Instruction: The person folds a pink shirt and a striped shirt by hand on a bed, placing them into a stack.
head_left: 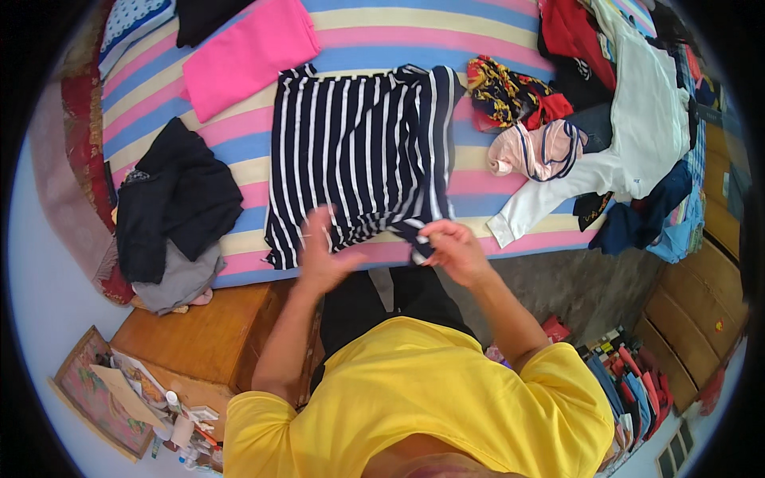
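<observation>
A navy shirt with white stripes (343,151) lies spread on the bed in front of me, its right side bunched and folded over. My right hand (456,251) pinches a bit of the shirt's lower right edge, lifted a little at the side of the bed. Fingers apart and slightly blurred, my left hand (320,259) is over the lower left part of the shirt and holds nothing. Whether its fingertips touch the cloth I cannot tell.
The bed has a striped sheet (247,147). A folded pink cloth (251,56) and black clothes (179,191) lie left; a floral cloth (510,92), a pale pink garment (538,151) and a white long-sleeved top (649,111) lie right. A wooden cabinet (191,327) stands near left.
</observation>
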### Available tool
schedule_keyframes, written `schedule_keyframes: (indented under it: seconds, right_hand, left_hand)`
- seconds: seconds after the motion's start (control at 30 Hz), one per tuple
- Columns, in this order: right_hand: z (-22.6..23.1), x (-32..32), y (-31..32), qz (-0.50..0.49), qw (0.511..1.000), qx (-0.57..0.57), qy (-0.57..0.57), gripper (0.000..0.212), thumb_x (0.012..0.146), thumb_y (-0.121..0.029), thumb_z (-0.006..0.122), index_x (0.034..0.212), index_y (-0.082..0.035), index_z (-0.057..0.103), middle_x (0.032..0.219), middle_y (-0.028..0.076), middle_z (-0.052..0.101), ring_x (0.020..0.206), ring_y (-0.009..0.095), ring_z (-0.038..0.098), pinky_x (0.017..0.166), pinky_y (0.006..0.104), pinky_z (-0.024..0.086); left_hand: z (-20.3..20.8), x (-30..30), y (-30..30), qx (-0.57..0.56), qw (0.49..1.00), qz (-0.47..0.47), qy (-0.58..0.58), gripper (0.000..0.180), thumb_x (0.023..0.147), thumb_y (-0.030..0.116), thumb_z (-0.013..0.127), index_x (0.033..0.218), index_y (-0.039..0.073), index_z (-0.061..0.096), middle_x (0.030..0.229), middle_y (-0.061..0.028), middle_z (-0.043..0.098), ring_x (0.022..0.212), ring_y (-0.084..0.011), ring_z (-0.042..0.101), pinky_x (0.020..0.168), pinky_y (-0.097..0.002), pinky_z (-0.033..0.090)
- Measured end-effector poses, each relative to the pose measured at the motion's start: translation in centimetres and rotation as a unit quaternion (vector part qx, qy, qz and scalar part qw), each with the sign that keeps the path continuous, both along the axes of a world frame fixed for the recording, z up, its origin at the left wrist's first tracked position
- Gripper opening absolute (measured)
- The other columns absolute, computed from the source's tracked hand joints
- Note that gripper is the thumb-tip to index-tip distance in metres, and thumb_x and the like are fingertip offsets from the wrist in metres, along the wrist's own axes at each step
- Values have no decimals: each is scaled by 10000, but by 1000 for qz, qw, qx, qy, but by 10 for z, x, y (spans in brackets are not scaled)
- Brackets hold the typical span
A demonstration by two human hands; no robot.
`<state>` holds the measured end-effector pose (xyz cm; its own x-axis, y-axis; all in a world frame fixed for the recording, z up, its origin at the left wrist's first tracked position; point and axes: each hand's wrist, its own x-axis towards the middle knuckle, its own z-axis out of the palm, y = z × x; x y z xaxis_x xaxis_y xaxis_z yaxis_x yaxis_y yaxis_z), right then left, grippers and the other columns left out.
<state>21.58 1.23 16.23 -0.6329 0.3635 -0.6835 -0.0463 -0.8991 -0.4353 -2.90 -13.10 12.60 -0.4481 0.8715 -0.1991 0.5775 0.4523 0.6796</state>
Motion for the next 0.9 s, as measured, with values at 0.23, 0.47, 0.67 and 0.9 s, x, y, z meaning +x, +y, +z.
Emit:
schedule_keyframes:
  seconds: [0.23,0.47,0.67,0.9]
  right_hand:
    - [68,-36,-3,93,975,202,3,229,806,-76,592,1026,-15,591,847,76,640,760,155,632,671,265,496]
    - [90,-38,7,80,747,621,-222,123,703,-111,691,788,-42,635,690,90,625,573,212,603,495,284,445]
    - [165,-82,38,126,717,685,37,185,683,-165,729,799,-58,632,671,50,591,587,144,564,526,272,420]
    - [124,-109,80,332,724,584,154,864,622,-306,773,1338,-122,325,1115,115,561,1072,238,510,918,359,389]
  left_hand:
    - [26,42,35,50,966,-3,-254,307,684,-31,522,976,44,579,872,-142,621,768,-310,597,679,-348,466]
    - [83,28,38,90,988,-70,-106,391,706,128,621,1083,74,534,942,-140,611,818,-305,605,685,-351,477]
    - [163,34,77,145,956,-152,-205,334,751,94,604,1069,19,536,907,-109,620,813,-218,603,695,-284,471]
    - [280,-26,90,268,738,-46,-618,175,923,191,465,834,61,542,770,-106,623,524,-89,523,474,-202,407]
